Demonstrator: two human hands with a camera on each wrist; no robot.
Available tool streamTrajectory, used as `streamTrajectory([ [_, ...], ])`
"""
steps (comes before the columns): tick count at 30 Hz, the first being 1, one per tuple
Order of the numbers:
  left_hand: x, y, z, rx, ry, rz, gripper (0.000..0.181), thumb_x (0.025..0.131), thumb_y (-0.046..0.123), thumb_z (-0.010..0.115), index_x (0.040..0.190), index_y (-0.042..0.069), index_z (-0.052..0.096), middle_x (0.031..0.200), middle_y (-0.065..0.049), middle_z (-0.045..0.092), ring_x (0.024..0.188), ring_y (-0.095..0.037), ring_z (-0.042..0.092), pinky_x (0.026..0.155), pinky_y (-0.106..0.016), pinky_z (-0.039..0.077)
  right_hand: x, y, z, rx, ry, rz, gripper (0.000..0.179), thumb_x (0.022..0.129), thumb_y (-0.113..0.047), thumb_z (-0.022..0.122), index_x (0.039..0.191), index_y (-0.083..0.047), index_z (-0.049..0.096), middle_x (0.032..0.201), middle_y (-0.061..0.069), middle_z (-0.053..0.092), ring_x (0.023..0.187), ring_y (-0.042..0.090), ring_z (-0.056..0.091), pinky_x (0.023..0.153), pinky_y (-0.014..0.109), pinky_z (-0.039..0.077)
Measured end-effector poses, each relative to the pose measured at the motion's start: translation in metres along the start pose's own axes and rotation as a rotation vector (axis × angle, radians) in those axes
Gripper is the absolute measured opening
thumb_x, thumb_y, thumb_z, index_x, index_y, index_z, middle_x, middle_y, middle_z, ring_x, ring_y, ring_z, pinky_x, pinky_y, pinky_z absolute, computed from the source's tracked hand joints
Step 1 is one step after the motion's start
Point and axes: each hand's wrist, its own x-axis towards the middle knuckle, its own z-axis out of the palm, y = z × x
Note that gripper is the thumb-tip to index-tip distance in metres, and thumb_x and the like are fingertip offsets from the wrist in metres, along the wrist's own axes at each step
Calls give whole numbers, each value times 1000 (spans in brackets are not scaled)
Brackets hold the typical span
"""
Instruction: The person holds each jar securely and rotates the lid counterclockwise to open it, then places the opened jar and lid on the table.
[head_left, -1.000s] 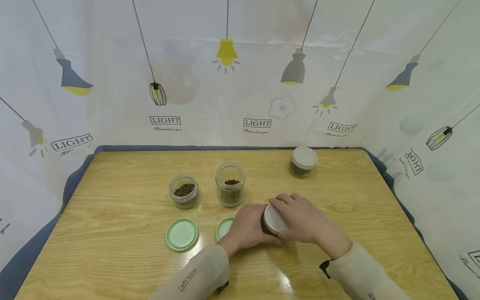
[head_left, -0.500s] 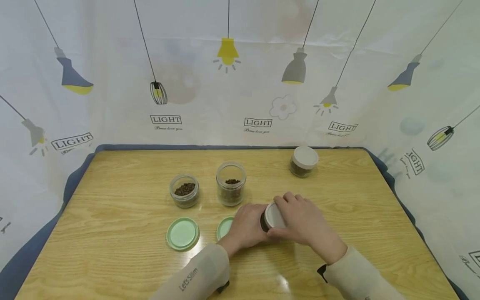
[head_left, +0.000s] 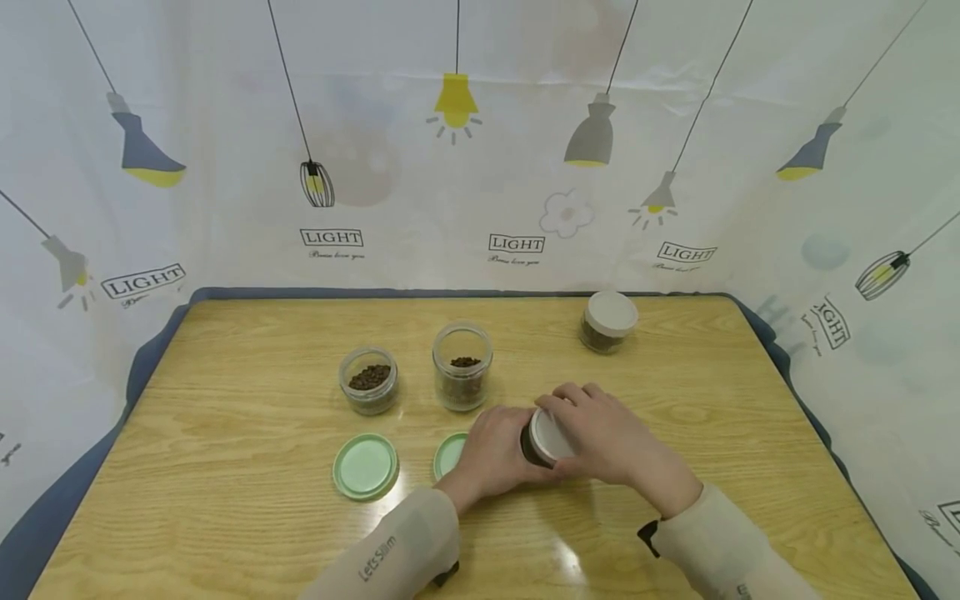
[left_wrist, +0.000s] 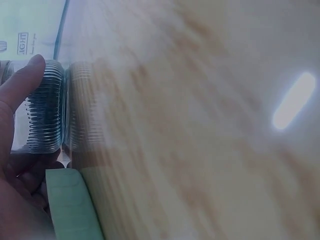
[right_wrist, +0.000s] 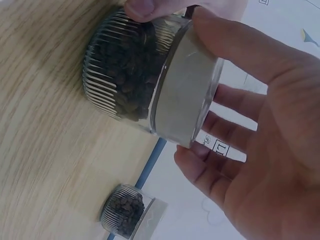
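Note:
A ribbed clear jar (right_wrist: 120, 70) of dark brown beans, capped with a whitish lid (head_left: 550, 435), stands on the table between both hands. My left hand (head_left: 495, 454) grips the jar's body from the left, its thumb along the ribbed side in the left wrist view. From the right, my right hand (head_left: 607, 437) holds the lid's rim, thumb on one side and fingertips on the other. A green lid (head_left: 448, 457) lies beside the left hand, which partly covers it in the head view.
Two uncovered bean jars, a short jar (head_left: 369, 400) and a taller jar (head_left: 460, 387), stand left of centre. Another green lid (head_left: 365, 467) lies before the short one. A white-lidded jar (head_left: 607, 325) stands near the table's back edge (head_left: 450, 295).
The right hand turned on the lid, its wrist shifting a little left, then came back to nearly its earlier position. The left hand and the other jars stayed in place.

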Motion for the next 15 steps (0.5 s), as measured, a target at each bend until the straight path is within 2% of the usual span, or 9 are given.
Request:
streamTrajectory([
  [8,0,0,0,18,-6,-14,74,65,68,77,122,24,61,108,12,68,99,-9,60,99,-37,45,0,0,-6,46,-62,-38,78,68,-26,88,137,-16,53,136,9,53,120,34,52,96,54,47],
  [11,-1,1,0,29,4,-7,68,66,67,77,118,24,63,105,12,69,98,-9,60,97,-37,46,-1,-1,-8,44,-60,-5,82,70,-35,86,140,-15,49,139,12,50,121,36,51,96,55,46],
  [15,0,1,0,8,19,9,63,64,64,80,113,28,65,103,15,69,96,-7,60,94,-35,47,-2,-3,-8,-49,-12,88,83,77,-58,73,141,-11,48,134,14,53,117,36,56,91,54,50],
])
